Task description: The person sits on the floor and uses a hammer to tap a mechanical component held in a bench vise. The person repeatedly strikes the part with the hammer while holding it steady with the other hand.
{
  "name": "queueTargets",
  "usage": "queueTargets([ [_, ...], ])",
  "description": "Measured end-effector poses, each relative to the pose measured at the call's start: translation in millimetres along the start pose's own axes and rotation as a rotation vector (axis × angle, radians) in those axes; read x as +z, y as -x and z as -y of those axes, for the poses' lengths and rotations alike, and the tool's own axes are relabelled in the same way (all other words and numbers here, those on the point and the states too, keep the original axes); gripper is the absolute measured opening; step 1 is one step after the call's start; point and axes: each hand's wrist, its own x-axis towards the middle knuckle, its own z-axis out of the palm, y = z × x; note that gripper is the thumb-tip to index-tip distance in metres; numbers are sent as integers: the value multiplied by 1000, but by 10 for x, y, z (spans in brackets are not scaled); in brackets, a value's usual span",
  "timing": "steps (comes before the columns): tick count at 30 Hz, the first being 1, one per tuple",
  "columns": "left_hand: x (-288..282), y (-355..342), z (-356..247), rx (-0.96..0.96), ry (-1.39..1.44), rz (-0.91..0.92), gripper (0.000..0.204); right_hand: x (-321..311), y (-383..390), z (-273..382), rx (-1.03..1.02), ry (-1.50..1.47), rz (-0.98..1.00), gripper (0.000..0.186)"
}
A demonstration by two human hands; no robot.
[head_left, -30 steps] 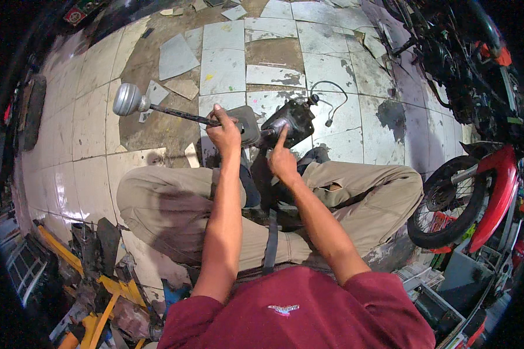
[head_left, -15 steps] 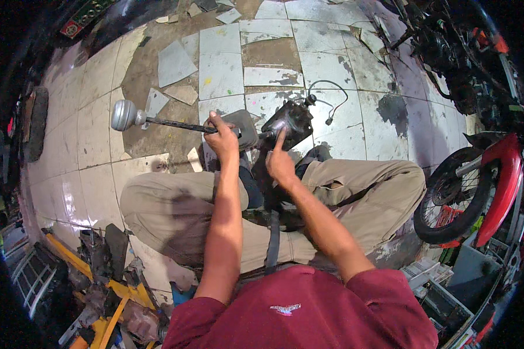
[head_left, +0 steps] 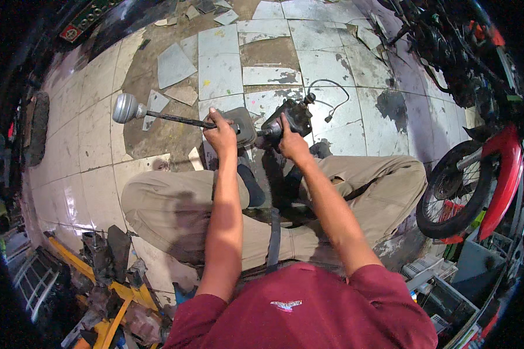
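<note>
My left hand (head_left: 220, 132) grips a black rod (head_left: 177, 119) with a ribbed silver knob (head_left: 126, 108) at its far left end. The rod runs into a square dark grey plate (head_left: 245, 125) beside a black mechanical housing (head_left: 295, 116), which has a cable (head_left: 337, 84) looping from its far end. My right hand (head_left: 291, 141) lays an outstretched index finger on the housing, its other fingers curled; what they hold, if anything, is hidden.
A motorcycle front wheel (head_left: 451, 195) with a red fender (head_left: 501, 174) stands at right. Loose broken tiles (head_left: 174, 63) lie ahead. Yellow and metal parts (head_left: 116, 314) are piled at lower left, metal racks (head_left: 425, 273) at lower right. My bent legs (head_left: 367, 186) frame the assembly.
My right hand has moved a little up the housing, its index finger still extended on it. The rod, knob and housing have shifted slightly upward in the view.
</note>
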Motion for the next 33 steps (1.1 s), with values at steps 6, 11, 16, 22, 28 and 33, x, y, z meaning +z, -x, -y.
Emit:
queueTargets([
  [6,-45,2,-46,-10,4,15,48,-581,-3,-80,5,-121,-62,55],
  [11,-15,32,-99,-41,13,-32,59,-756,-120,-120,-192,-206,-585,35],
  [16,-44,76,-119,-29,5,-10,62,-923,-417,-229,-88,-175,-524,29],
  [22,-51,21,-59,-37,30,14,55,-928,-361,-204,-72,-302,-336,24],
  [28,-73,-43,-66,-33,-12,-56,58,-798,32,-286,-46,-341,-344,20],
  [33,-128,-178,-2,-110,-85,-38,68,-719,349,-214,-40,-364,-352,20],
])
